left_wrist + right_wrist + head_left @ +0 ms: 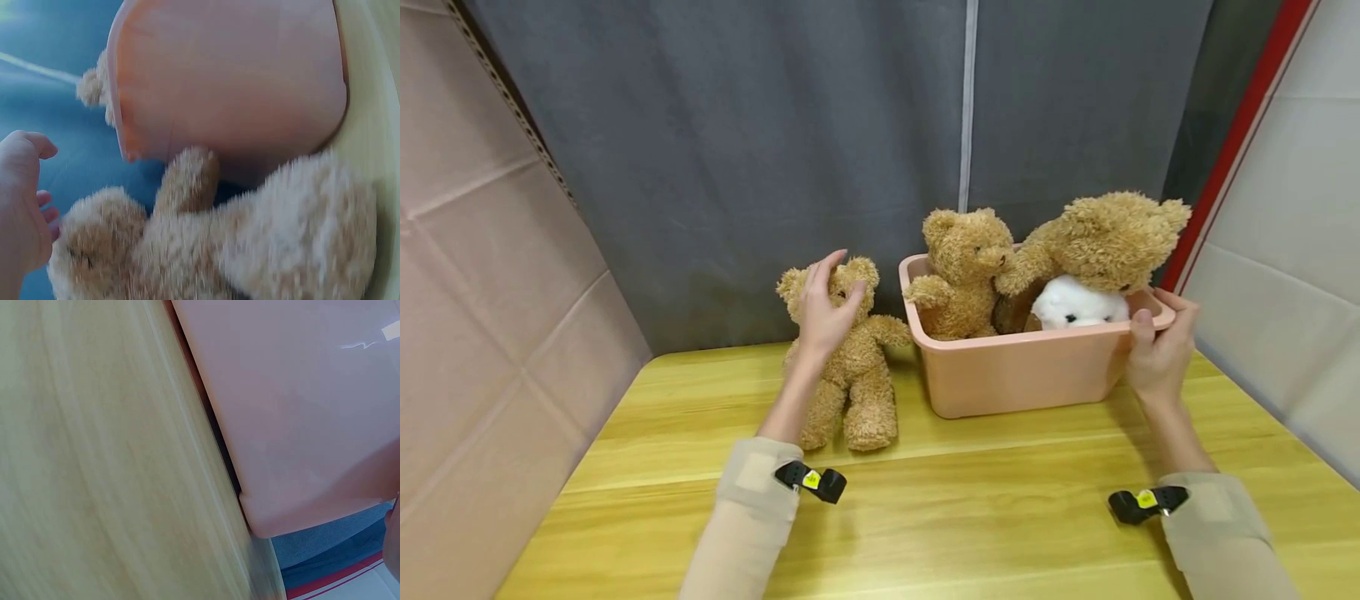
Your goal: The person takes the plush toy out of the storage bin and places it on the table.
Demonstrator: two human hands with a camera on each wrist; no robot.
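Head view: left hand (826, 310) open on the seated tan plush teddy bear's (857, 375) head; right hand (1159, 354) grips the pink plastic bin's (1022, 367) right rim.

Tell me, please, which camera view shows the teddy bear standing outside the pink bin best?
The head view: the teddy bear shows whole, upright beside the pink bin, with the left hand at its head. The left wrist view shows it close and blurred, partly cut off. The right wrist view shows none of it.

Head camera looks forward and down over the tabletop (970, 508) at the pink bin (1022, 375). Both wrist cameras sit very close, sharing that bin's wall (231, 81) (294, 412).
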